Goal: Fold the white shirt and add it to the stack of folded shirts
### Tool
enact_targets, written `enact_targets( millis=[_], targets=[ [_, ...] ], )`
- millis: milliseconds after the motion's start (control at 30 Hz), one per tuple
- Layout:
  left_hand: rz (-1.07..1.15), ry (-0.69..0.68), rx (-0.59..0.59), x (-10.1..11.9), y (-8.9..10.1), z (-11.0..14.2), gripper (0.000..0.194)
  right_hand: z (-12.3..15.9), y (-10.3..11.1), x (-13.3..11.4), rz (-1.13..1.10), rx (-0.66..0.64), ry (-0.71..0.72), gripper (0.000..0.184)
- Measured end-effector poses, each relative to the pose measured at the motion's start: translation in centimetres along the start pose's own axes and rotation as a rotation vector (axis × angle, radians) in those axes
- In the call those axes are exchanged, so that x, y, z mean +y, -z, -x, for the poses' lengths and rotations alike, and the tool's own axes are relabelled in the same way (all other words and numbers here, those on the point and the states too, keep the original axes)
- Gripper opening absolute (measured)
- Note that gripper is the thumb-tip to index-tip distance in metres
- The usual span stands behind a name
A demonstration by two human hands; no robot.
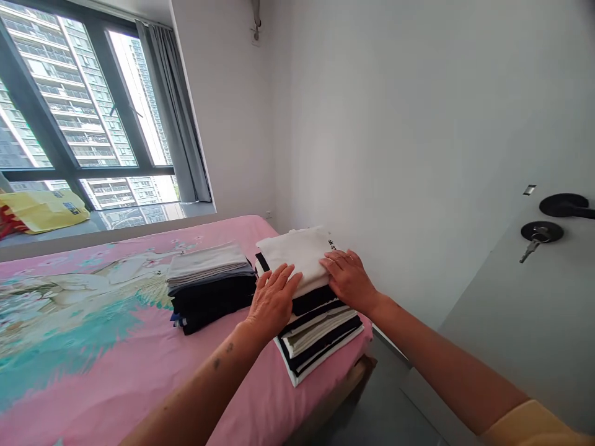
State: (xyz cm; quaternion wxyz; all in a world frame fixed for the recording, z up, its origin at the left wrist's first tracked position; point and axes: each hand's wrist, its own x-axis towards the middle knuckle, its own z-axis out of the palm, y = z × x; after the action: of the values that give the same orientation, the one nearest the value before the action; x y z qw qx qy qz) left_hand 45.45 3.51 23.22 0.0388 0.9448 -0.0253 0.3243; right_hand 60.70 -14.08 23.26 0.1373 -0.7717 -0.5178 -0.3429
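A tall stack of folded clothes in white, black and beige stands at the bed's corner. On its top lies a folded white shirt with small dark lettering near its right edge. My left hand rests on the left front of the stack, fingers stretched over the white shirt. Against the shirt's right side lies my right hand, its fingers extended flat over the edge. Left of my left hand sits a second, lower stack of folded clothes, grey on top and black below.
A pink floral sheet covers the bed. The wall is close behind the stack. At right is a door with a black handle and a key in its lock. A yellow bag lies on the window sill.
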Motion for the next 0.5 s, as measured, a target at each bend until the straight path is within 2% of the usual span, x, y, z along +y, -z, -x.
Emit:
enact_targets(
  millis=[100,267,500],
  targets=[
    [-0.015,-0.002,-0.040,-0.5,-0.5,-0.8,0.042,-0.3,-0.4,-0.2,0.070,0.031,0.045,0.041],
    [0.000,-0.019,-0.055,-0.9,0.0,-1.4,0.036,-0.9,-0.1,0.0,0.111,0.071,0.088,0.035],
    [0.042,0.013,-0.057,-0.7,-0.5,-0.5,0.040,0.1,-0.4,3.3,0.148,0.071,-0.025,0.026]
  ],
)
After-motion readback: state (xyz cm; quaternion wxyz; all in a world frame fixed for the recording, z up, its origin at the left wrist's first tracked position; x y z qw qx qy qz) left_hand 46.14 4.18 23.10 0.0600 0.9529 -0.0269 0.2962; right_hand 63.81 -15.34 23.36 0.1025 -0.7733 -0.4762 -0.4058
